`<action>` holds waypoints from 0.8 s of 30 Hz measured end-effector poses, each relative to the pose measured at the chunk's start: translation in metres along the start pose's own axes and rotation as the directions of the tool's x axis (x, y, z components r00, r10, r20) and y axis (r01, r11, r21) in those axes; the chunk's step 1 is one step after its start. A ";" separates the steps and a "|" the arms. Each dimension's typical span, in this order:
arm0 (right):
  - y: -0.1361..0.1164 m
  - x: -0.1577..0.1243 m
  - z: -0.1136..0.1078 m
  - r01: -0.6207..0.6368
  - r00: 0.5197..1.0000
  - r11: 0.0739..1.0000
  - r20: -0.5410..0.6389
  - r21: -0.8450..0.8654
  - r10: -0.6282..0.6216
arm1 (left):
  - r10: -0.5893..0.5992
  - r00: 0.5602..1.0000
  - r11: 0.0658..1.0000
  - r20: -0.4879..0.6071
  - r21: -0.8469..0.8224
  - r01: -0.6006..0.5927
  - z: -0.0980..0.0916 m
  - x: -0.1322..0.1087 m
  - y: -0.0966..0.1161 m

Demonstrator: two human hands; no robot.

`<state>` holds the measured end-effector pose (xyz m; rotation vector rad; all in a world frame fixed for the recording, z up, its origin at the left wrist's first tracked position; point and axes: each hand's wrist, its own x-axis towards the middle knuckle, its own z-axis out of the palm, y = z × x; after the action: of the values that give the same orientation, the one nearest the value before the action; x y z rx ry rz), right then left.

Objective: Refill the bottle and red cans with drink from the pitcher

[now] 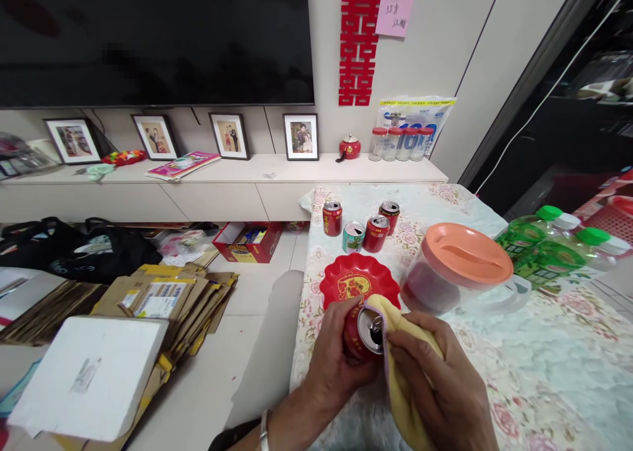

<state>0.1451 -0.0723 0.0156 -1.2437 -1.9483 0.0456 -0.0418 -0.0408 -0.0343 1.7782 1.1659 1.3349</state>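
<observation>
My left hand [332,359] is wrapped round a red drink can [355,335], whose opened top tilts up toward me. In my right hand [442,372] is a yellow cloth [403,385] with a purple edge, pressed against the can's rim. Just behind the can lies a red scalloped plate [336,273] with a gold design. Farther back on the table stand three red cans, one at the left [332,219], one in the middle [376,235] and one behind it [394,221], plus a small green can [353,239].
A clear pitcher with an orange lid [465,256] stands right of the plate. Green-capped bottles [548,260] are at the table's right. Flowered cloth [494,378] covers the table. Flattened cardboard [198,299] and a white box [89,378] lie on the left floor.
</observation>
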 end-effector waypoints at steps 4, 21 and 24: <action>-0.007 -0.001 0.004 -0.050 0.999 0.999 -0.005 0.003 0.050 | 0.064 0.995 0.992 -0.083 0.118 -0.054 0.002 -0.001 -0.004; 0.004 0.024 0.017 -0.081 0.994 0.983 -0.082 -0.165 0.068 | -0.171 0.965 0.892 0.200 -0.385 0.238 0.008 0.039 -0.011; 0.009 0.038 0.020 -0.045 0.997 0.981 -0.063 -0.189 0.034 | -0.184 0.953 0.905 0.240 -0.338 0.260 0.006 0.052 -0.014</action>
<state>0.1323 -0.0312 0.0210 -1.3914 -1.9112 -0.1591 -0.0350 0.0123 -0.0270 1.4250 0.9073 1.1190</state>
